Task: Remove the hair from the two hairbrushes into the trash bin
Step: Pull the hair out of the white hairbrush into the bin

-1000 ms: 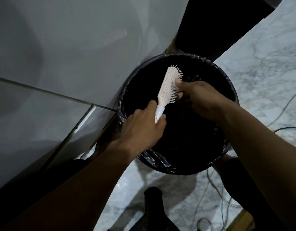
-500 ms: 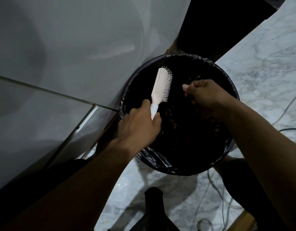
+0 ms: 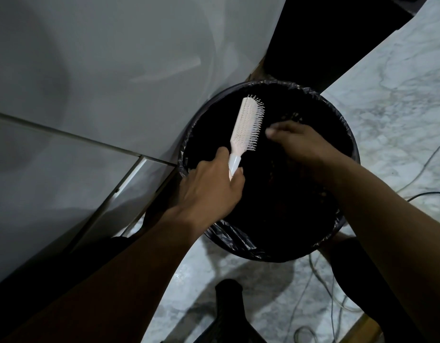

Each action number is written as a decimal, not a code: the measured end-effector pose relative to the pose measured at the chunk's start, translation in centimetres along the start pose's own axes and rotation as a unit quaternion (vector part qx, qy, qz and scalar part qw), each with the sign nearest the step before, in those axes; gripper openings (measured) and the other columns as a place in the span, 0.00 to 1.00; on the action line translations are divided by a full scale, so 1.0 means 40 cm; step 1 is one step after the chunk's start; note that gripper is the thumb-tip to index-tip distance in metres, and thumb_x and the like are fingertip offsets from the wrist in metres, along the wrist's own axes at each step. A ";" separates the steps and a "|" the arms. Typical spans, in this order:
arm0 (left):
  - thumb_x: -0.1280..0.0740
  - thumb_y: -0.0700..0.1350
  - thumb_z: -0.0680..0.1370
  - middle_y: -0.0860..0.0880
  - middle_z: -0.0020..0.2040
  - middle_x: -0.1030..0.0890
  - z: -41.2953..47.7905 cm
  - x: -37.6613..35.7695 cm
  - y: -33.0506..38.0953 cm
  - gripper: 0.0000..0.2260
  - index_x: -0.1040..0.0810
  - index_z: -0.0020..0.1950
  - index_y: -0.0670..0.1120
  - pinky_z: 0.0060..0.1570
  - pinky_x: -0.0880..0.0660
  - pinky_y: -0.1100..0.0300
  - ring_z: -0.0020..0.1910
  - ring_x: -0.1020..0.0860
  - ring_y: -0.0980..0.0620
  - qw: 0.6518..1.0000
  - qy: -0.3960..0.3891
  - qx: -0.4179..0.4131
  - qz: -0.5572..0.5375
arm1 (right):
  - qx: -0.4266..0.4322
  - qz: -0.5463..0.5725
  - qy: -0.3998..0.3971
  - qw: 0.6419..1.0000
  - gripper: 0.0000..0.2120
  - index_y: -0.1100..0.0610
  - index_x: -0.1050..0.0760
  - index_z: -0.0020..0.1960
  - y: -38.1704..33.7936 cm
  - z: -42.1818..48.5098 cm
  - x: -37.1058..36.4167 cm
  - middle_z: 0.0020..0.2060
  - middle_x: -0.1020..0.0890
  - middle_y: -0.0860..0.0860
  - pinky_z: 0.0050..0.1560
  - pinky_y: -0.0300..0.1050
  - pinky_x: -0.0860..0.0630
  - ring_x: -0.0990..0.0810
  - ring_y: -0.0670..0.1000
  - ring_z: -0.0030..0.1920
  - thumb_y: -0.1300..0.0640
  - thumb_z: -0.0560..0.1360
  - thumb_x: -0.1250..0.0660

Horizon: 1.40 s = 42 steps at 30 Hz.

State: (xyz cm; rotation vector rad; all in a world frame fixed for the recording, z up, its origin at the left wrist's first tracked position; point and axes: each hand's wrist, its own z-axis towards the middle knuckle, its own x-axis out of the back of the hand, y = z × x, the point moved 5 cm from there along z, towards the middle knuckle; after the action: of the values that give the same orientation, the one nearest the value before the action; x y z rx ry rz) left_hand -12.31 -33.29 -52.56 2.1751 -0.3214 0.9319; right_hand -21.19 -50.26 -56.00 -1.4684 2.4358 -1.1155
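Observation:
A pale pink hairbrush with a white handle is held over the round black trash bin, which is lined with a black bag. My left hand grips the handle, and the bristles face right. My right hand hovers over the bin just right of the bristles, fingertips close together and blurred. Whether it pinches hair is not clear. The inside of the bin is dark, and a second hairbrush is not in view.
A glossy grey panel stands close on the left of the bin. White marble floor lies to the right, with thin cables across it. A black object stands at the bottom centre.
My right hand left the bristles, swung out to the right over the bin, then came back close to the brush. The brush shifted slightly left in my left hand.

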 end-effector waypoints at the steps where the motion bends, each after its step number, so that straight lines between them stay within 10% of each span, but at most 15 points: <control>1: 0.40 0.56 0.82 0.50 0.39 0.24 -0.001 -0.002 0.004 0.11 0.37 0.48 0.51 0.33 0.33 0.54 0.34 0.25 0.45 1.000 -0.001 -0.012 -0.004 | -0.010 0.105 -0.010 0.994 0.15 0.56 0.22 0.63 -0.008 0.002 -0.002 0.51 0.17 0.50 0.51 0.44 0.25 0.19 0.47 0.49 0.50 0.80 0.34; 9: 0.40 0.57 0.81 0.52 0.37 0.26 -0.004 -0.019 0.012 0.11 0.39 0.47 0.53 0.32 0.35 0.54 0.32 0.27 0.46 0.999 0.002 -0.052 -0.002 | -0.003 0.285 -0.052 0.957 0.07 0.60 0.22 0.48 -0.026 -0.009 -0.022 0.35 0.24 0.53 0.39 0.43 0.18 0.25 0.50 0.34 0.55 0.79 0.31; 14: 0.39 0.56 0.81 0.53 0.34 0.28 -0.001 -0.019 0.014 0.11 0.38 0.46 0.52 0.31 0.37 0.55 0.31 0.27 0.48 0.998 0.004 -0.057 -0.017 | -0.018 0.211 -0.046 0.976 0.17 0.60 0.18 0.56 -0.022 -0.011 -0.024 0.49 0.17 0.56 0.61 0.56 0.23 0.21 0.56 0.50 0.47 0.78 0.32; 21: 0.39 0.56 0.81 0.52 0.36 0.26 0.001 -0.016 0.006 0.11 0.37 0.47 0.52 0.30 0.37 0.54 0.32 0.26 0.47 0.999 0.002 -0.045 -0.010 | -0.007 0.183 -0.028 0.983 0.18 0.61 0.23 0.38 -0.021 -0.009 -0.011 0.28 0.25 0.54 0.31 0.41 0.23 0.23 0.51 0.29 0.47 0.76 0.29; 36: 0.40 0.55 0.81 0.43 0.46 0.19 0.003 0.008 -0.012 0.11 0.35 0.51 0.49 0.44 0.22 0.45 0.42 0.20 0.38 0.999 0.013 0.041 0.016 | -0.031 0.053 0.075 0.995 0.17 0.60 0.28 0.32 -0.009 -0.006 0.036 0.22 0.26 0.52 0.20 0.34 0.32 0.31 0.45 0.17 0.61 0.78 0.32; 42: 0.40 0.55 0.81 0.44 0.45 0.20 0.001 0.013 -0.008 0.11 0.35 0.51 0.49 0.41 0.23 0.46 0.41 0.21 0.38 0.999 0.018 0.034 0.012 | -0.092 -0.098 0.102 0.986 0.12 0.65 0.19 0.44 0.041 0.023 0.065 0.34 0.19 0.61 0.32 0.47 0.24 0.23 0.58 0.29 0.54 0.74 0.29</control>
State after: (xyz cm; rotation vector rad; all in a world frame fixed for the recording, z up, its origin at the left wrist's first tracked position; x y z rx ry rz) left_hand -11.76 -33.07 -52.40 2.2178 -0.3044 1.0072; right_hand -23.41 -52.38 -56.96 -1.7638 2.6414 -1.1548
